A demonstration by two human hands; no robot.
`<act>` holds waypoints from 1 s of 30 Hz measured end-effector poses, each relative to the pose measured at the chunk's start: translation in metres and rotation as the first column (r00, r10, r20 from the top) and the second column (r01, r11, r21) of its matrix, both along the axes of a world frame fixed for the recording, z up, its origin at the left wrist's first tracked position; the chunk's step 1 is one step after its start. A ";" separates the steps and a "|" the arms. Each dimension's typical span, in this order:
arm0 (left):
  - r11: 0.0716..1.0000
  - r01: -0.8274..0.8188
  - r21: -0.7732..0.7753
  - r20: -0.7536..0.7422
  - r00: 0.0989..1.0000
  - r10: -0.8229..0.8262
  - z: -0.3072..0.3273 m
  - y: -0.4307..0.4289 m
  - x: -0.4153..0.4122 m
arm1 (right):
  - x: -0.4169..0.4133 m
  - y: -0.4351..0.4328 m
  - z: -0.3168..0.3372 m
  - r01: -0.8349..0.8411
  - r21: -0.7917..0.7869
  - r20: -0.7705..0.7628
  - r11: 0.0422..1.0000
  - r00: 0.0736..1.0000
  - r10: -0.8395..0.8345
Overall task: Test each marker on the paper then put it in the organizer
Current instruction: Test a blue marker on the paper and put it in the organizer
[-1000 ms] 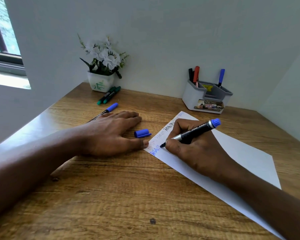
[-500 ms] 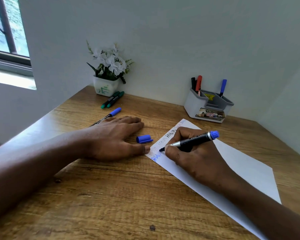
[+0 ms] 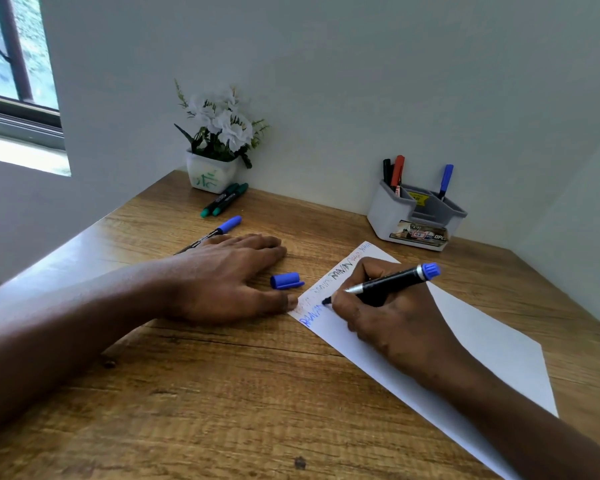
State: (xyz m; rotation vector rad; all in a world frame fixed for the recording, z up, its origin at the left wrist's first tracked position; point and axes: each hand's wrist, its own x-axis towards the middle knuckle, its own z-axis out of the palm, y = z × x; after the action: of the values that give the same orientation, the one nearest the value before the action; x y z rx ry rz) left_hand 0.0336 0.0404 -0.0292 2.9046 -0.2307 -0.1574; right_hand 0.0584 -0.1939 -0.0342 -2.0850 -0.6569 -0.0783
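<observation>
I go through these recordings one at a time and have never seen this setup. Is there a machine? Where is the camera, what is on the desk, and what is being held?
There is no machine here, only a person's two bare hands. The single wide-angle camera is worn on the person's head and looks forward and down.

The left hand rests flat on the wooden desk, with its thumb at the edge of the paper. The right hand grips an uncapped blue marker, whose tip is on the paper beside some blue scribbles. A loose blue cap lies between the hands.

Further back lie a capped blue marker and two green markers near a flower pot. The grey organizer holds a black, a red and a blue marker.
</observation>
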 end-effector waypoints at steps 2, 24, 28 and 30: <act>1.000 -0.002 -0.012 0.019 1.000 0.002 -0.001 0.001 0.000 | 0.000 0.000 0.000 0.021 0.052 -0.064 0.998 0.998 -0.017; 0.824 0.140 -0.548 0.387 0.917 0.102 -0.005 -0.008 -0.006 | 0.012 -0.015 0.011 -0.063 0.507 -0.445 0.859 0.835 0.324; 0.795 0.188 -0.577 0.373 0.927 0.051 -0.003 -0.013 -0.010 | 0.012 -0.016 0.011 -0.116 0.465 -0.407 0.878 0.852 0.328; 0.771 0.208 -0.602 0.374 0.927 0.041 -0.002 -0.016 -0.012 | 0.012 -0.016 0.011 -0.143 0.440 -0.387 0.887 0.861 0.330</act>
State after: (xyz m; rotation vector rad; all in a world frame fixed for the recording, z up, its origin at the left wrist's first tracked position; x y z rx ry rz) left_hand 0.0216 0.0249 -0.0315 2.2120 -0.3915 0.3912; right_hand 0.0701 -0.2102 -0.0227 -1.5317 -0.5520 0.3829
